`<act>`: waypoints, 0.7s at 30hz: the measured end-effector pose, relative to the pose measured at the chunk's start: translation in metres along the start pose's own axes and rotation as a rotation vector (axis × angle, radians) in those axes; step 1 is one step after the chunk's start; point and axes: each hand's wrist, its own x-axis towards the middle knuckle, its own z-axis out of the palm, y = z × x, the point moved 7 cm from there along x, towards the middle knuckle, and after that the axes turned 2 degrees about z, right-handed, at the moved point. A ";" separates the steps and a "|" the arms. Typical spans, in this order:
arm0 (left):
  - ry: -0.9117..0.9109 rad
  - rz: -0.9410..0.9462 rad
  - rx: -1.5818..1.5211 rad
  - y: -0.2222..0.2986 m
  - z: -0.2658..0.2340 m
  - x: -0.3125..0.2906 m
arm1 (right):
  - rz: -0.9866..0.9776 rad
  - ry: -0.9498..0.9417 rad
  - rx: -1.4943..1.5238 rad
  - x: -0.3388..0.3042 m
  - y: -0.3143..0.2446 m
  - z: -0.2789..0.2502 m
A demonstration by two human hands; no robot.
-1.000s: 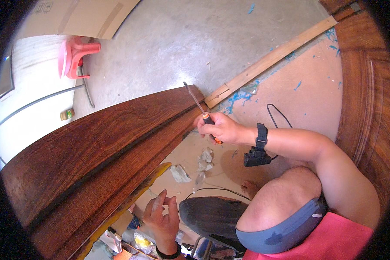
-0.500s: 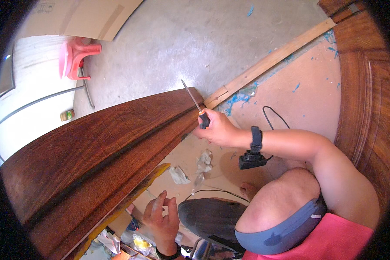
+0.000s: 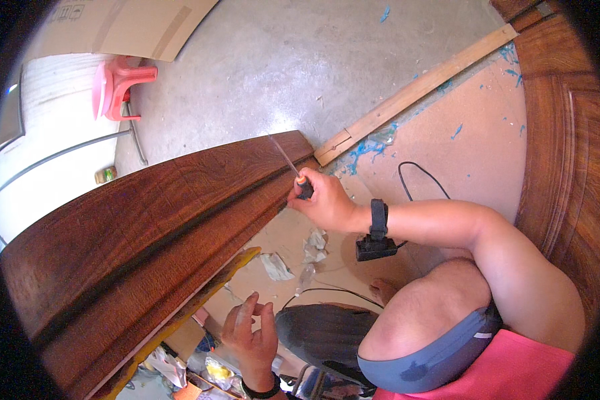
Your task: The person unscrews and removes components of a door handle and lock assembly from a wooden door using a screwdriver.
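The long wooden panel (image 3: pixel 170 223) that stretches from 8 o'clock up to just above the centre of the dial looks like the heavy thing here; I'd judge it stiff and awkward, best taken near both ends by its long edges, the smooth face probably offering little grip. It is deep reddish brown, grained and faintly glossy, with a dark groove running its length and a ragged yellow strip (image 3: pixel 237 265) along the lower edge. From its near-centre end, a paler plank (image 3: pixel 417 97) lies on the floor toward 2 o'clock. The left hand (image 3: pixel 252 335), toward 7 o'clock, is empty, its fingers loosely bent and apart from the wood. The right hand (image 3: pixel 328 201), at the centre, is wrapped around a screwdriver-like tool (image 3: pixel 302 181); whether its fingers also touch the panel I cannot tell. That tool should be light and rigid, easily steered by the handle where it is held, though its thin tip could scratch the finish. The handle is black with an orange collar, and the slim metal shaft points to 11 o'clock across the panel's end, its tip too blurred to make out.
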 end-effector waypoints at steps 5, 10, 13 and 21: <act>0.019 0.035 0.004 0.005 0.000 -0.001 | -0.068 -0.061 0.110 0.000 0.002 0.011; 0.013 0.019 0.019 0.009 -0.003 -0.003 | 0.012 -0.118 0.134 -0.008 -0.003 0.016; 0.015 0.013 0.020 0.010 -0.007 -0.004 | 0.002 -0.126 0.207 -0.014 -0.008 0.009; 0.048 0.050 0.028 0.009 -0.013 -0.007 | 0.144 -0.391 0.435 -0.031 -0.029 -0.014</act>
